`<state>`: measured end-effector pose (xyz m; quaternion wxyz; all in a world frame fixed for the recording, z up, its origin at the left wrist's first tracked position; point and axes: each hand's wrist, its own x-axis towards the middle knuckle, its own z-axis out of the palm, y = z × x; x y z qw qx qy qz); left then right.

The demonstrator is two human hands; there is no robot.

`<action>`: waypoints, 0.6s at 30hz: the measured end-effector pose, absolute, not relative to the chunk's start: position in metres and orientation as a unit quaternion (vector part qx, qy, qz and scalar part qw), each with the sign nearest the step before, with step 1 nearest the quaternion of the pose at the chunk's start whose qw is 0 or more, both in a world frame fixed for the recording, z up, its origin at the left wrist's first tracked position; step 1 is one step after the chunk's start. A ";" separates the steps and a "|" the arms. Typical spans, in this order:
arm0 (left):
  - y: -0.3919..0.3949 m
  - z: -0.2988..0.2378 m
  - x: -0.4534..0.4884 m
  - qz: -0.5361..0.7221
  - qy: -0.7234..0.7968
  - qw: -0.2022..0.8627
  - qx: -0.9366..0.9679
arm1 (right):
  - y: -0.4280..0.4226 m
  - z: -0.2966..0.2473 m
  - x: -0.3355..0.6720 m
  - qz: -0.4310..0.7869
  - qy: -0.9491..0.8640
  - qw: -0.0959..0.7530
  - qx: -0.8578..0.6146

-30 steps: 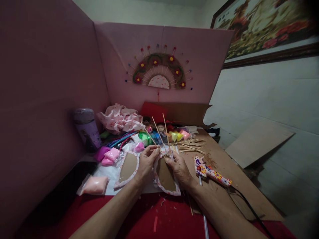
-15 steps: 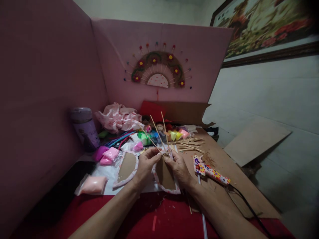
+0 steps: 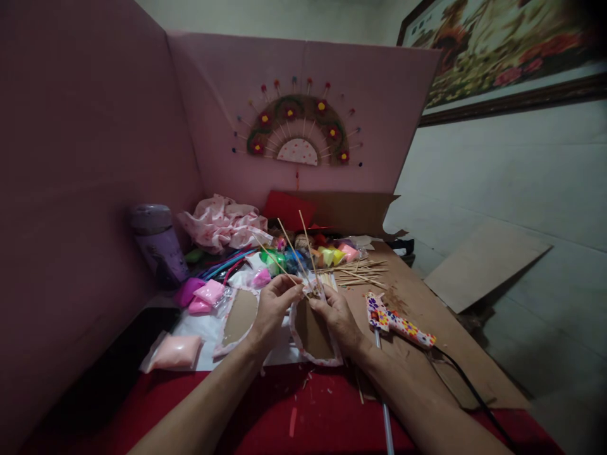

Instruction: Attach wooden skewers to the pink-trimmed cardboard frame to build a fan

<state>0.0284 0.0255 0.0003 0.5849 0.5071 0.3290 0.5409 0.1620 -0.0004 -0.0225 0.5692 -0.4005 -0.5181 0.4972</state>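
Observation:
My right hand (image 3: 337, 316) grips the upper end of a half-round cardboard piece (image 3: 313, 332) edged with pink-spotted white cloth. Thin wooden sticks (image 3: 309, 243) rise from that end and fan out away from me. My left hand (image 3: 277, 306) pinches the lower end of the leftmost stick (image 3: 277, 260) between thumb and forefinger, close to the cardboard. Where the sticks meet the board is partly covered by my fingers. A second half-round cardboard piece (image 3: 239, 316) with the same cloth edge lies flat, left of my left hand.
A flower-patterned glue gun (image 3: 398, 322) with a clear glue stick lies on the cardboard sheet (image 3: 450, 344) at right. Loose sticks (image 3: 363, 273) and several bags of coloured clay (image 3: 208, 292) lie behind. A purple tumbler (image 3: 159, 246) stands left; a decorated fan (image 3: 298, 129) hangs on the pink panel.
My left hand has shifted slightly, and its fingers now pinch the leftmost stick a little higher. The sticks lean a bit more to the left. The camera view has moved slightly.

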 end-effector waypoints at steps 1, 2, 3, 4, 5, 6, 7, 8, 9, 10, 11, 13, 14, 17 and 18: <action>0.025 0.001 0.028 0.540 0.327 0.582 0.512 | 0.000 -0.022 0.162 0.495 -0.518 0.568 -0.404; 0.025 0.001 0.028 0.541 0.325 0.581 0.514 | 0.000 -0.022 0.162 0.492 -0.520 0.568 -0.406; 0.025 0.001 0.028 0.542 0.325 0.579 0.514 | 0.000 -0.022 0.161 0.489 -0.522 0.567 -0.408; 0.025 0.001 0.028 0.543 0.327 0.577 0.515 | 0.000 -0.021 0.161 0.488 -0.523 0.567 -0.409; 0.025 0.002 0.028 0.543 0.327 0.576 0.516 | 0.000 -0.021 0.161 0.488 -0.524 0.566 -0.409; 0.025 0.002 0.028 0.544 0.326 0.575 0.517 | 0.000 -0.021 0.161 0.489 -0.525 0.565 -0.407; 0.025 0.002 0.028 0.544 0.325 0.574 0.518 | 0.000 -0.020 0.160 0.490 -0.525 0.565 -0.406; 0.024 0.002 0.028 0.544 0.324 0.574 0.520 | 0.000 -0.020 0.160 0.493 -0.525 0.564 -0.404; 0.024 0.002 0.027 0.543 0.324 0.574 0.521 | -0.001 -0.020 0.160 0.496 -0.524 0.563 -0.403; 0.024 0.002 0.027 0.542 0.323 0.574 0.522 | -0.002 -0.019 0.160 0.501 -0.523 0.561 -0.400; 0.024 0.003 0.027 0.541 0.323 0.574 0.523 | -0.002 -0.019 0.160 0.507 -0.522 0.561 -0.396; 0.023 0.003 0.027 0.541 0.322 0.572 0.526 | -0.004 -0.018 0.160 0.519 -0.521 0.561 -0.380; 0.023 0.004 0.027 0.540 0.321 0.572 0.527 | -0.004 -0.017 0.160 0.524 -0.522 0.562 -0.370; 0.023 0.005 0.028 0.540 0.324 0.570 0.527 | -0.005 -0.017 0.160 0.529 -0.528 0.563 -0.353; 0.023 0.005 0.028 0.538 0.328 0.571 0.527 | -0.005 -0.017 0.161 0.531 -0.529 0.564 -0.349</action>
